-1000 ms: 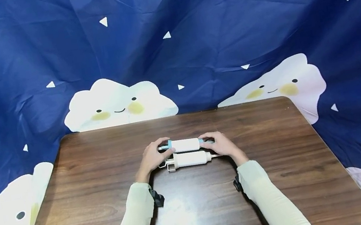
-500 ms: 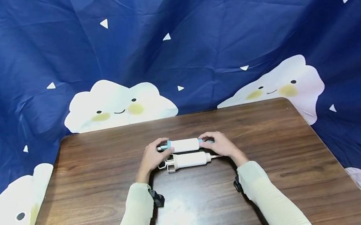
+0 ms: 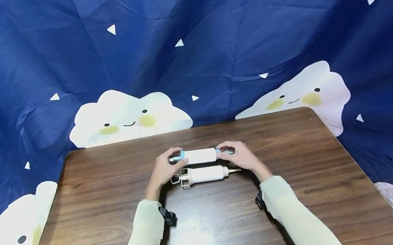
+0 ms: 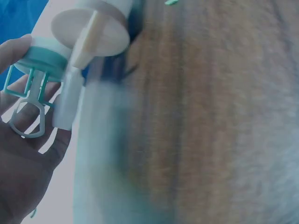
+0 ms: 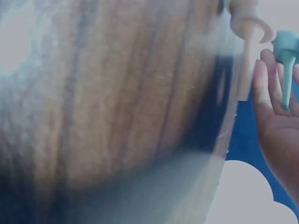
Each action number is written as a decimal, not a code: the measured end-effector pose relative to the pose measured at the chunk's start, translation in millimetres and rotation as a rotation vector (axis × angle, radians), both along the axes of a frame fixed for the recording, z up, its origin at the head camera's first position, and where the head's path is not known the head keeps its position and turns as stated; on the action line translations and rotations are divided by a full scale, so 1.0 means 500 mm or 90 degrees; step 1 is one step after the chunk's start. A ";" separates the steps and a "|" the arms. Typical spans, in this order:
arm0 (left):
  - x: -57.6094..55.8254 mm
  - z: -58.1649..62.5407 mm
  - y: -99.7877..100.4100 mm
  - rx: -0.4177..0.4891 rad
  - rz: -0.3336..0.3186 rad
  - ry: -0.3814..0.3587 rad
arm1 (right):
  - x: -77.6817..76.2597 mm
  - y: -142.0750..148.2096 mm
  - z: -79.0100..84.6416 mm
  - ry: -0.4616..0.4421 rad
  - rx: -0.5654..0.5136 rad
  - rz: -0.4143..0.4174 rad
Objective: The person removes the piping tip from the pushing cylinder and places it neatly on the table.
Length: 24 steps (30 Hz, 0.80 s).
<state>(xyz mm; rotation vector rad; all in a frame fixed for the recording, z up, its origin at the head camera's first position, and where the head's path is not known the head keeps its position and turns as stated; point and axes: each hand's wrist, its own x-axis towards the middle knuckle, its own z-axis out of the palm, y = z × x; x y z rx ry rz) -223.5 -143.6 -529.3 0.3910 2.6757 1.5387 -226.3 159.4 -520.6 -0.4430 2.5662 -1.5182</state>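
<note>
A large syringe with a white barrel and blue ends (image 3: 200, 156) lies crosswise between the hands. My left hand (image 3: 162, 170) grips its plunger end, thumb and fingers on either side of the blue collar; the ring handle (image 4: 28, 122) shows against the fingers. My right hand (image 3: 242, 157) holds the other end with thumb and fingertips, near the blue nozzle (image 5: 288, 79). Just nearer to the body lies a second syringe with beige ends (image 3: 207, 174), parallel to the first. Its nozzle (image 5: 245, 70) points right, and neither hand appears to grip it.
The brown wooden table (image 3: 81, 228) has its far edge a short way beyond the syringes. Behind it hangs a blue curtain (image 3: 208, 51) with clouds on it. A black wrist camera (image 3: 168, 217) sits on the left sleeve.
Both hands have moved the blue-ended syringe slightly away from the beige-ended one, so the gap between them is wider. The head view has tilted up a little.
</note>
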 end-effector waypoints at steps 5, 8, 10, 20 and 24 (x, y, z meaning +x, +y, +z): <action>0.007 0.018 -0.001 0.006 -0.003 0.024 | 0.004 0.003 0.014 0.006 -0.033 0.006; 0.014 0.029 -0.005 0.013 0.000 0.036 | 0.005 0.002 0.023 0.016 -0.054 0.013; 0.019 0.036 -0.008 0.017 0.004 0.043 | 0.006 0.000 0.029 0.021 -0.062 0.018; 0.033 0.056 -0.011 0.030 -0.002 0.066 | 0.017 0.001 0.056 0.038 -0.067 0.021; 0.044 0.066 -0.013 0.049 0.002 0.069 | 0.024 0.001 0.064 0.045 -0.074 0.027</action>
